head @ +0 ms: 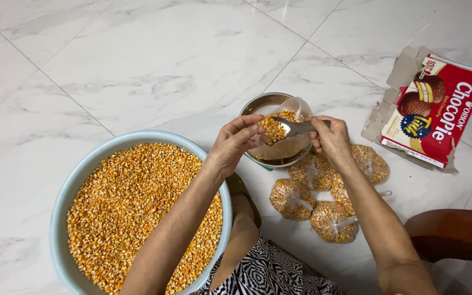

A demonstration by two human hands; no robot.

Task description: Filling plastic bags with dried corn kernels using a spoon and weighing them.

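Here, left hand (236,139) grip pinching clear bag (288,128) open, right hand (329,136) grip closed on spoon (296,128)

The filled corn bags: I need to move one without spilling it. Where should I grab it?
Probably by the knotted white neck of a tied bag, pinched from above: the neck is narrow and gathered, while the bulging body full of loose kernels would likely sag.

Golden-yellow and orange corn kernels (137,213) fill a pale blue basin (61,207). The floor (154,60) is white marble with grey veins. A red carton (435,117) lies beside clear bags of kernels (323,196). The garment (269,273) shows black-and-white swirls.
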